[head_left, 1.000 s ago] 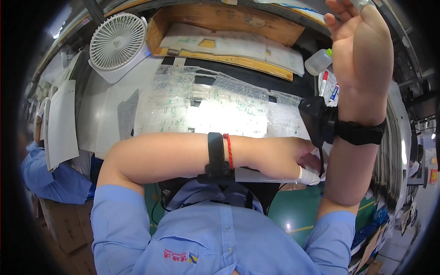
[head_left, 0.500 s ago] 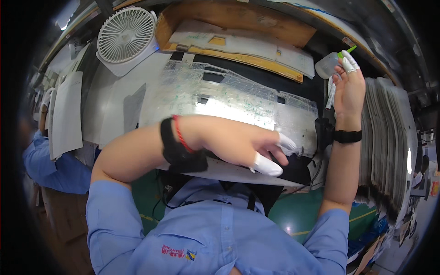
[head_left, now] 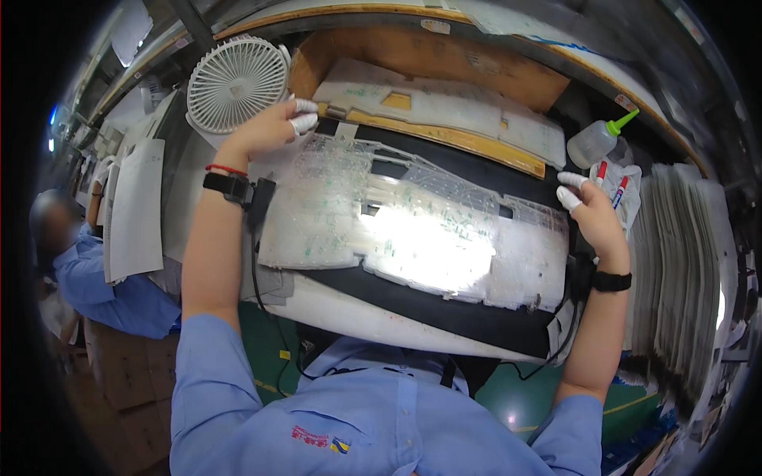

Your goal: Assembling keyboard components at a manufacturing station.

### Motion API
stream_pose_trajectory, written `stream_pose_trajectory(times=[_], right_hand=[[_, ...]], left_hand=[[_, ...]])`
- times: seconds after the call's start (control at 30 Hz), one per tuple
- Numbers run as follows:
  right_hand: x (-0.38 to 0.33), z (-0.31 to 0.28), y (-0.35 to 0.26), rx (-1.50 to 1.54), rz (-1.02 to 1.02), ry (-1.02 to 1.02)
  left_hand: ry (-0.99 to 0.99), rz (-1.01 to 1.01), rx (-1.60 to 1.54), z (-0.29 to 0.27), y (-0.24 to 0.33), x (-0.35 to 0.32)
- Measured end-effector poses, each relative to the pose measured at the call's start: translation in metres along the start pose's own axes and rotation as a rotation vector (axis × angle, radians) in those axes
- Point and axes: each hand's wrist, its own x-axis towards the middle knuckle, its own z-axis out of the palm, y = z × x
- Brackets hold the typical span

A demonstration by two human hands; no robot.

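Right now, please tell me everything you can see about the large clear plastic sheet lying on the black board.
The large clear plastic sheet is thin and translucent, with irregular cut edges, small rectangular holes and faint greenish marks. Strong light glares off its middle. It lies flat on the black board. The left hand pinches its upper left corner, and the right hand is at its right edge, both with white fingertip covers.

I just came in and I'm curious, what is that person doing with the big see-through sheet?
A person in a blue shirt has a clear plastic sheet spread on a dark work board. The left hand pinches its top left corner, near a small white fan. The right hand is at its right edge, beside a squeeze bottle with a green tip. Some fingertips wear white covers. Another person in blue sits to the left.
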Motion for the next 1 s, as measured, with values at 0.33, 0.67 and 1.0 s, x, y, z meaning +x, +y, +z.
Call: stream_pose_trajectory(times=[0.33,0.67,1.0], right_hand=[[-0.004,0.0,-0.005,0.008,0.082,-0.048],[-0.003,-0.003,0.0,0.148,0.056,-0.21],[-0.011,0.002,-0.013,-0.001,-0.058,-0.238]], left_hand=[[-0.069,-0.048,-0.404,0.004,-0.008,-0.007],[-0.106,-0.031,-0.537,0.003,-0.019,-0.005],[0.004,0.0,-0.537,0.008,-0.015,-0.01]])
